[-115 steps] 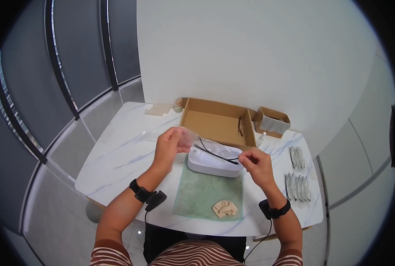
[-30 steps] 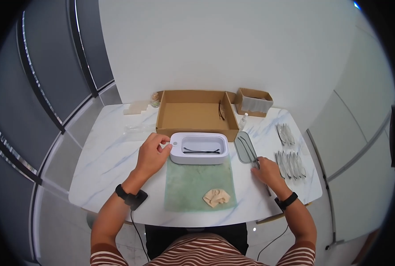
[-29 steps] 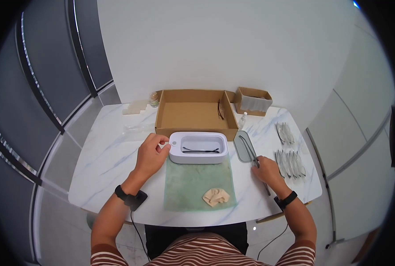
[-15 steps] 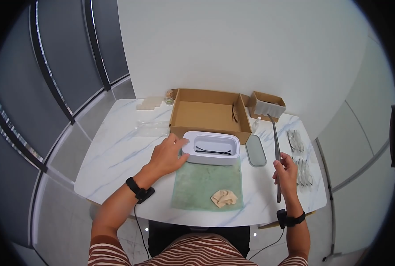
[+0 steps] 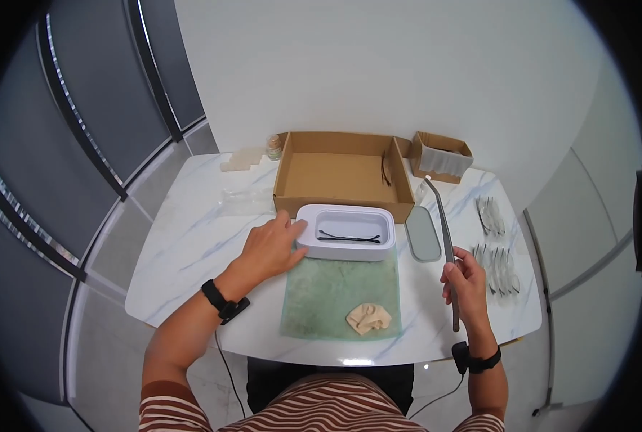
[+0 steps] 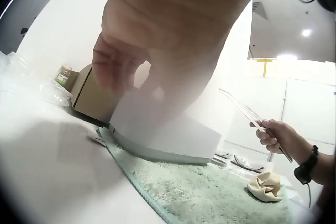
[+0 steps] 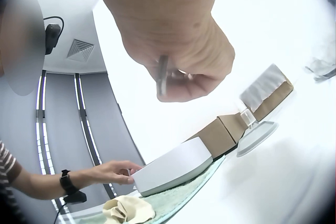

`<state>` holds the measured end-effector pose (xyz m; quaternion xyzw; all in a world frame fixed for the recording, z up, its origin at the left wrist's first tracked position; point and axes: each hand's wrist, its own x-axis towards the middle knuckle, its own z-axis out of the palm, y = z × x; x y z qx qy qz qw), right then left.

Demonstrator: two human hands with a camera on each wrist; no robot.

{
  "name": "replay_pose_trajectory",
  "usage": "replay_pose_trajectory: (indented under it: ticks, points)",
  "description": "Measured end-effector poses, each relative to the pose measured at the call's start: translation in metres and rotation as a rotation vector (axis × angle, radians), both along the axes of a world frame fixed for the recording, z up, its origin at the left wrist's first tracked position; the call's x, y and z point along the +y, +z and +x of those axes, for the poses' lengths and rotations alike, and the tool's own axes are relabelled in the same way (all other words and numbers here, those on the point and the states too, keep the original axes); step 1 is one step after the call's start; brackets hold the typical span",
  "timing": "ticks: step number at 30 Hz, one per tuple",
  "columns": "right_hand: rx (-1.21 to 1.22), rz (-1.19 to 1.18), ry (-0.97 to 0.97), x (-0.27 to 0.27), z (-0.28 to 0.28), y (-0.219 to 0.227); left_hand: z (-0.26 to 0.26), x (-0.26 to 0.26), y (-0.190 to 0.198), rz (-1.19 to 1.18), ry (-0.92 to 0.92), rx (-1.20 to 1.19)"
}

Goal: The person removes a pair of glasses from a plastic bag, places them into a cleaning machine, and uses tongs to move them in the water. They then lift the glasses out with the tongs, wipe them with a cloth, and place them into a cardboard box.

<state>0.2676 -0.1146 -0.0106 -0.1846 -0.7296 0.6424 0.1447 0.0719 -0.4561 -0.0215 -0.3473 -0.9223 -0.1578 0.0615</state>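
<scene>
My left hand (image 5: 269, 246) rests at the left end of a white ultrasonic cleaner (image 5: 346, 252), fingers on its top edge and thumb at its front side. Inside the basin lies a pair of glasses with dark temples (image 5: 350, 238). My right hand (image 5: 468, 282) grips long grey tweezers (image 5: 445, 229) upright to the right of the cleaner, their bent tip pointing up and away. In the left wrist view, the tweezers (image 6: 247, 109) show two slim arms with nothing between the tips. The cleaner's greyish lid (image 5: 424, 236) lies on the table between cleaner and right hand.
A green cloth (image 5: 335, 299) lies under the cleaner's front, with a crumpled beige cloth (image 5: 368, 318) on it. Behind stands a cardboard tray (image 5: 335, 162) holding dark-templed glasses (image 5: 385, 170). Bagged glasses (image 5: 495, 270) lie at right, near a small box (image 5: 442, 155); clear bags (image 5: 247, 201) at left.
The dark glasses went from my hands into the basin. My right hand has picked the tweezers up from beside the lid and raised them. My left hand now lies on the cleaner's end.
</scene>
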Motion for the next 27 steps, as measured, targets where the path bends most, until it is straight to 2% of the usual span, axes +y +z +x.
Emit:
replay_pose_trajectory:
  ticks: [2, 5, 10, 12, 14, 15, 17, 18, 20, 21, 23, 27]
  points:
    - [0.011, 0.031, 0.027, -0.001, 0.000, 0.001, -0.002, 0.002, 0.003, -0.102, -0.002, 0.023]
    - [0.022, 0.032, 0.051, -0.005, 0.001, 0.008, -0.001, 0.002, 0.007, -0.118, 0.012, -0.012]
    - [0.075, -0.001, 0.012, -0.006, 0.007, 0.011, -0.005, -0.003, 0.004, 0.040, -0.004, 0.023]
    - [0.102, -0.010, -0.004, -0.002, 0.011, 0.010, -0.014, -0.005, 0.005, 0.609, 0.073, 0.070]
    - [0.122, -0.026, -0.017, 0.000, 0.015, 0.015, -0.022, -0.015, 0.012, 1.111, 0.172, -0.019]
    - [0.129, -0.010, -0.016, 0.001, 0.017, 0.017, -0.012, -0.015, 0.028, 1.360, 0.282, -0.166]
    - [0.141, 0.003, -0.038, 0.004, 0.018, 0.016, -0.011, -0.019, 0.041, 1.780, 0.171, -0.326]
    - [0.156, -0.009, -0.040, 0.005, 0.018, 0.016, -0.014, -0.018, 0.038, 1.795, 0.169, -0.321]
    - [0.161, -0.004, -0.050, 0.006, 0.018, 0.016, -0.023, -0.015, 0.021, 2.038, 0.226, -0.397]
    - [0.160, -0.012, -0.066, 0.006, 0.017, 0.016, -0.027, -0.013, 0.011, 2.049, 0.230, -0.391]
    - [0.144, -0.005, -0.072, 0.005, 0.014, 0.017, -0.029, -0.006, -0.010, 2.128, 0.321, -0.552]
    - [0.163, -0.004, -0.101, 0.007, 0.002, 0.020, -0.029, 0.000, -0.020, 2.076, 0.350, -0.570]
